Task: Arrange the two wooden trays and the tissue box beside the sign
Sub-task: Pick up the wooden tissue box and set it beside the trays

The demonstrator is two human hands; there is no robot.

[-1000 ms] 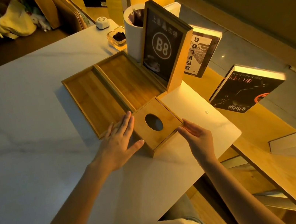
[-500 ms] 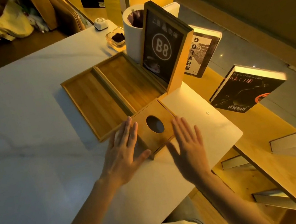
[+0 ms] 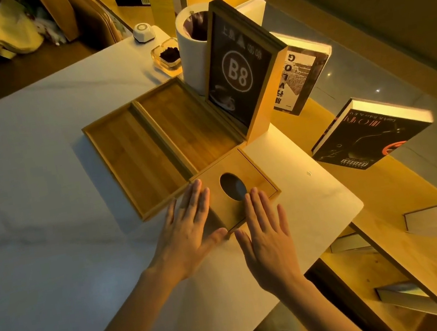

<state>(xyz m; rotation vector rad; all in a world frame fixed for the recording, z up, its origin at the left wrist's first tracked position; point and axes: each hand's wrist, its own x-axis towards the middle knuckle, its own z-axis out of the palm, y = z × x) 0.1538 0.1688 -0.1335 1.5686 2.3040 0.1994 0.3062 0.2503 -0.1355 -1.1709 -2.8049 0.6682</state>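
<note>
Head view: right hand (image 3: 270,238) now flat (fingers spread) on tissue box (image 3: 252,171).

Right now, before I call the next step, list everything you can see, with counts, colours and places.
wooden trays: 2, light brown, side by side on the table left of the sign.
tissue box: 1, light wood with an oval opening, at the near ends of the trays.
sign: 1, dark panel marked B8 in a wood frame, upright.
white cylinder: 1, behind the sign.
ashtray: 1, clear, dark contents, left of the cylinder.
small white device: 1, far table edge.
books: several, on the wooden shelving to the right.
table: 1, white marbled.
left hand: flat, fingers on the box.
right hand: flat, fingertips on the box.
</note>
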